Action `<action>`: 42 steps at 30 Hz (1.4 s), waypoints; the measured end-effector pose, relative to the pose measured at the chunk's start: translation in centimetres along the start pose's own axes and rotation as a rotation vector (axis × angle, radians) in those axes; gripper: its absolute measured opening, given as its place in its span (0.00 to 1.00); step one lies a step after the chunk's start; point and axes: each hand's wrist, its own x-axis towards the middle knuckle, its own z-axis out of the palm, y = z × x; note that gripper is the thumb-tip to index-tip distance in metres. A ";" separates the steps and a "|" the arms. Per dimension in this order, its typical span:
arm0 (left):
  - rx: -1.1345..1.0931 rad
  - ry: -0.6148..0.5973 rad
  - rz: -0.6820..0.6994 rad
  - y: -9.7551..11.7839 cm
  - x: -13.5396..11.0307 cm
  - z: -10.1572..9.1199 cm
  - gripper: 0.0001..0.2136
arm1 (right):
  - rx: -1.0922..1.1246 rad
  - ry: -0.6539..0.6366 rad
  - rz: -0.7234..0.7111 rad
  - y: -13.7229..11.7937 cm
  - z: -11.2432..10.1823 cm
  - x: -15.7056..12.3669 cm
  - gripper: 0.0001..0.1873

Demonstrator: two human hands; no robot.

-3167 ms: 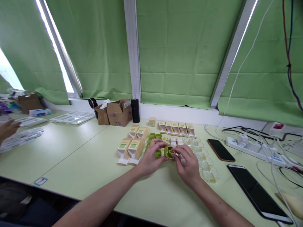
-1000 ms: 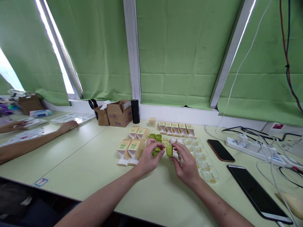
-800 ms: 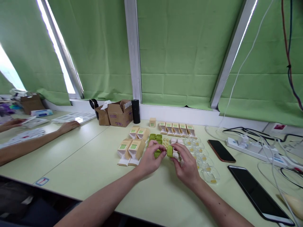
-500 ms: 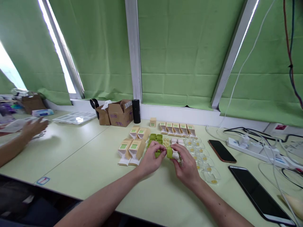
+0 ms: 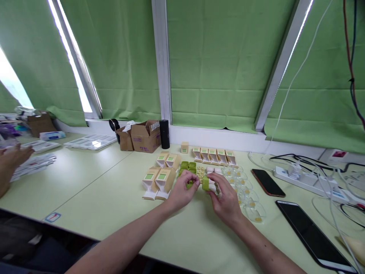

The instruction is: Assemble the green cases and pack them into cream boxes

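Note:
In the head view my right hand (image 5: 226,199) grips a small green plastic case (image 5: 205,183) with a white roll (image 5: 212,186) at its right end. Thumb and fingers of my left hand (image 5: 182,193) are pinched together just left of the case; a tiny yellowish bit seems to show at the fingertips, too small to name. Behind my hands lie green square cases (image 5: 188,164), small yellow pieces (image 5: 200,169) and white rolls (image 5: 213,169), partly hidden. Clear plastic pieces with yellow spots (image 5: 252,204) lie in rows right of my right hand.
Open kraft cartons (image 5: 164,179) stand left of my hands, more (image 5: 212,155) behind. Farther back are cardboard boxes (image 5: 145,137) and a black bottle (image 5: 164,134). Two phones (image 5: 268,182) and a power strip (image 5: 310,182) with cables lie right. A co-worker's hand (image 5: 14,160) is far left.
My hands hold nearly the same pose, the green case barely shifted. The co-worker's hand has moved left, uncovering a stack of white flat packs.

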 end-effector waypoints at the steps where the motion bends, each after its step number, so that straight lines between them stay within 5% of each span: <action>1: 0.007 0.009 0.004 0.0 0.0 -0.1 0.10 | 0.000 0.005 0.003 0.0 0.0 0.0 0.24; 13: -0.022 0.028 -0.031 0.1 0.1 -0.3 0.12 | -0.018 0.018 0.021 0.2 -0.1 0.0 0.23; 18: 0.016 0.122 -0.041 -0.1 0.1 -0.6 0.10 | -0.043 0.029 0.039 0.3 -0.2 0.1 0.23; 27: 0.176 0.183 0.205 0.3 -0.3 -0.6 0.06 | -0.051 0.035 0.038 0.2 -0.4 0.2 0.25; 34: 0.321 0.057 0.459 0.6 -0.7 -0.3 0.24 | -0.024 -0.040 -0.039 -0.1 -0.4 0.3 0.29; 42: 0.319 0.019 0.460 -0.2 -0.6 0.0 0.23 | -0.077 0.004 -0.157 0.2 -0.3 0.2 0.26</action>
